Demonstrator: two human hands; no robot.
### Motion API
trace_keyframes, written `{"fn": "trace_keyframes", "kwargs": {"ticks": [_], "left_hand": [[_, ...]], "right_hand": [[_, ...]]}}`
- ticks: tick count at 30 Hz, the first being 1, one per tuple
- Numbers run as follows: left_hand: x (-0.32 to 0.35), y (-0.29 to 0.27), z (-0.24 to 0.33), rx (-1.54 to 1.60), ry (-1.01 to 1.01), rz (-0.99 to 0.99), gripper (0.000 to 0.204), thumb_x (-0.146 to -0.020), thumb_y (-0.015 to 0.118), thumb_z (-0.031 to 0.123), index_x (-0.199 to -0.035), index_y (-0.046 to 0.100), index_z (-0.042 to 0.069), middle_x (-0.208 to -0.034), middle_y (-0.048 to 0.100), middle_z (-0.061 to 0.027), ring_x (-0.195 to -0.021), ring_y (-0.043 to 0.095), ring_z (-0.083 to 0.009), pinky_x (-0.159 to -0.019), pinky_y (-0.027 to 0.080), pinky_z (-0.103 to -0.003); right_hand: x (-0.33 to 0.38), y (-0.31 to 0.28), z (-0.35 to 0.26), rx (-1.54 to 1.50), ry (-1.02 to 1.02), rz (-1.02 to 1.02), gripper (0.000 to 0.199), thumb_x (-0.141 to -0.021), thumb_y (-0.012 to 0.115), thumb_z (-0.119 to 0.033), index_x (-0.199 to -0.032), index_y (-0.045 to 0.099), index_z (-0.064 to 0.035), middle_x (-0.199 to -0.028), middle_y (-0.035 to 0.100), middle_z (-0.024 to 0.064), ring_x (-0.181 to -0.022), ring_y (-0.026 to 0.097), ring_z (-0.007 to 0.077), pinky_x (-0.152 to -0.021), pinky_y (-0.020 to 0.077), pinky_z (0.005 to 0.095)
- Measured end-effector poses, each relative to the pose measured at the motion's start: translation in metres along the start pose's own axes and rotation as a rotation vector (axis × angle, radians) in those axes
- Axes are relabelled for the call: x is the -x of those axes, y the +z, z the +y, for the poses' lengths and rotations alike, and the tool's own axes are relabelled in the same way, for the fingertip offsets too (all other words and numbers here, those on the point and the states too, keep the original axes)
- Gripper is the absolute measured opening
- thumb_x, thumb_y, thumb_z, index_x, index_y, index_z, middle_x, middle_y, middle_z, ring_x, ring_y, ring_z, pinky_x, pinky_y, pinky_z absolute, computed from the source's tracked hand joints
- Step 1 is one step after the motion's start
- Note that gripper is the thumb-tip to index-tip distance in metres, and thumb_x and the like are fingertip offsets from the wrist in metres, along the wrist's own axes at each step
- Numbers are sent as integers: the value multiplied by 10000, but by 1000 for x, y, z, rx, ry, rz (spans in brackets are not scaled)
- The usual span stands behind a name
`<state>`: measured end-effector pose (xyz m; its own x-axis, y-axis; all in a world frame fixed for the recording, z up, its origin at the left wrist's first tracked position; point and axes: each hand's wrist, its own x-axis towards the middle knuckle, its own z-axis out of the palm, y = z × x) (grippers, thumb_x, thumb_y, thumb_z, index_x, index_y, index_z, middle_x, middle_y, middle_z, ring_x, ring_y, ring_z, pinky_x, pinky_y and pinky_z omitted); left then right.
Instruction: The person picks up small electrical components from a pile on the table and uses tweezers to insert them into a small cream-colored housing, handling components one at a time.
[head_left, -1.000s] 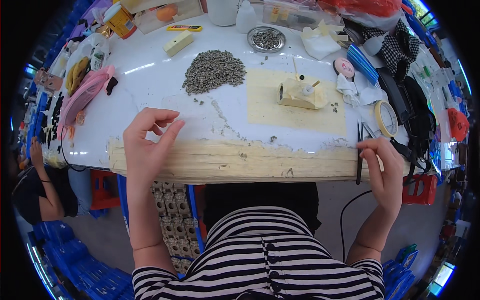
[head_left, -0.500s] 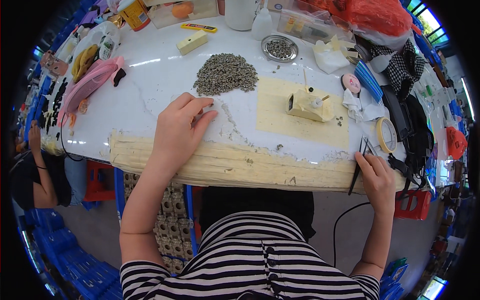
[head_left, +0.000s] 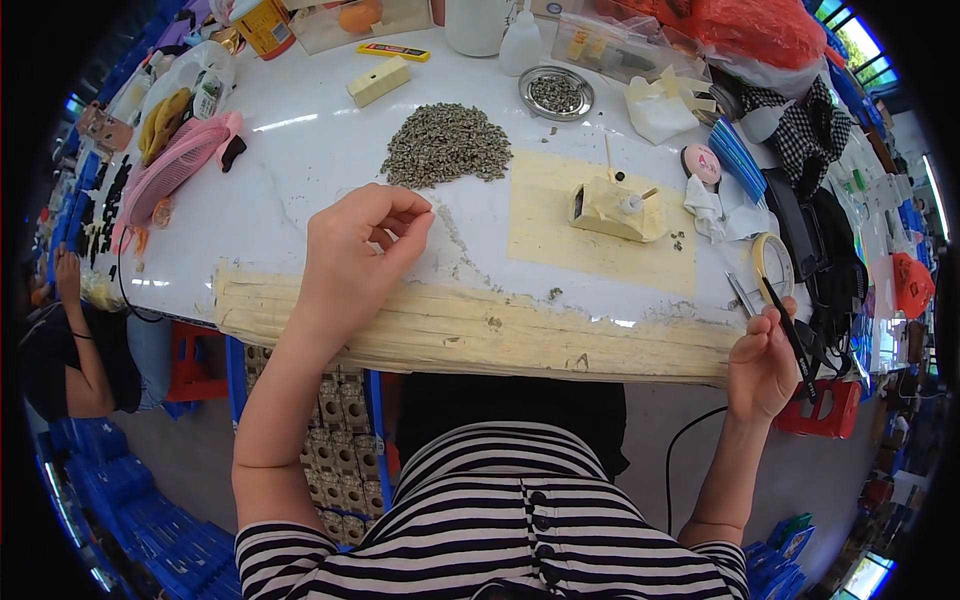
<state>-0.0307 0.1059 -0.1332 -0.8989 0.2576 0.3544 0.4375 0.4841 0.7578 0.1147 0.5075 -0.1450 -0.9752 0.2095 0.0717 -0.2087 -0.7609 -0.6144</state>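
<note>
My left hand is over the table in front of a heap of small grey metal parts. Its thumb and forefinger are pinched together; whatever lies between the tips is too small to make out. At the right front edge, my right hand holds slim black tweezers, tilted, with one end up beside a tape roll. Metal tweezers lie on the table just beyond that hand. Between the hands, a tape-wrapped block with small sticks on it sits on a yellow paper sheet.
A round metal dish of similar parts stands behind the sheet, near a white squeeze bottle. A pale block and a yellow cutter lie farther back. A pink fan stands left. Tape padding covers the front edge.
My right hand has turned palm up and swung the black tweezers off the table edge to the right. My left fingertips have come together, the hand staying nearly in place.
</note>
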Motion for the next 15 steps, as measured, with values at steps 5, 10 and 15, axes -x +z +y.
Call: {"fn": "trace_keyframes", "kwargs": {"ticks": [5,10,15], "left_hand": [[-2,1,9,493,-244,-136,81,-891,707,17,-957,687,-26,-890,714,-56,-801,687,-89,-712,554,-217],[-18,2,31,692,-268,-266,99,-892,687,-39,-992,682,-40,-913,710,-93,-813,705,-131,-747,583,-235],[-48,14,56,706,-220,-481,145,-865,715,-57,-1009,710,-47,-936,699,-91,-842,690,-120,-746,586,-223]], "right_hand": [[-4,39,16,435,-43,-99,285,-992,598,-198,-1175,456,-33,-947,573,93,-912,632,204,-790,545,269],[-25,86,26,894,-174,-320,243,-1023,564,-270,-1009,529,-30,-908,563,84,-814,596,176,-745,509,283],[-56,123,32,1252,-399,-533,270,-1033,537,-218,-940,632,16,-837,658,89,-747,589,171,-710,463,291]]}}
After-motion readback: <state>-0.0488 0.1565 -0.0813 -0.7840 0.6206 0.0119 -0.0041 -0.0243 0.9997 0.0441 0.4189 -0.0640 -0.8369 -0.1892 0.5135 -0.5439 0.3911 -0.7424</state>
